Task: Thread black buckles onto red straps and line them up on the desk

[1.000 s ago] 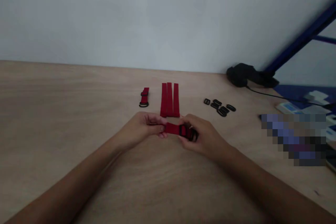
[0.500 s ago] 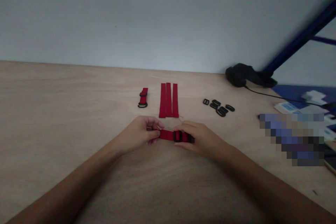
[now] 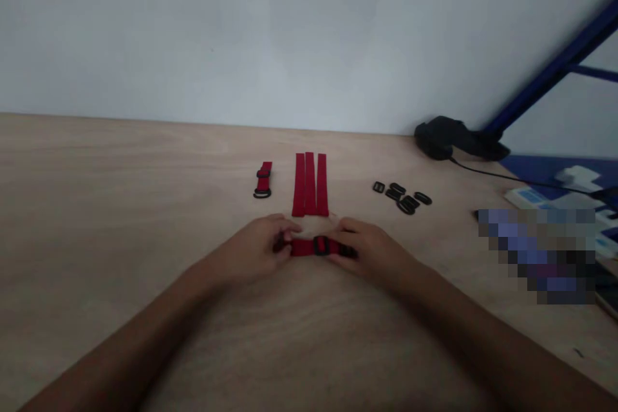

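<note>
Clearly, the held red strap (image 3: 302, 248) spans the gap between the 2 hands, lying roughly parallel to the far edge of the wooden table (image 3: 120, 174). The left hand (image 3: 263, 246) pinches its left end between thumb and fingers; what sits deeper in that grip is too dark to make out. The right hand (image 3: 369, 250) is closed on the right end, its fingertips beside the black slider (image 3: 321, 245) threaded on the strap, with more dark hardware partly hidden under the fingers. Whether the strap touches the tabletop, I cannot tell.

Toward the far edge, just beyond the hands, 3 red strips (image 3: 310, 185) lie side by side. Left of them rests 1 strap assembly (image 3: 263, 181) with black fittings; nearer the table's right edge lie loose black buckles (image 3: 408, 202).
</note>
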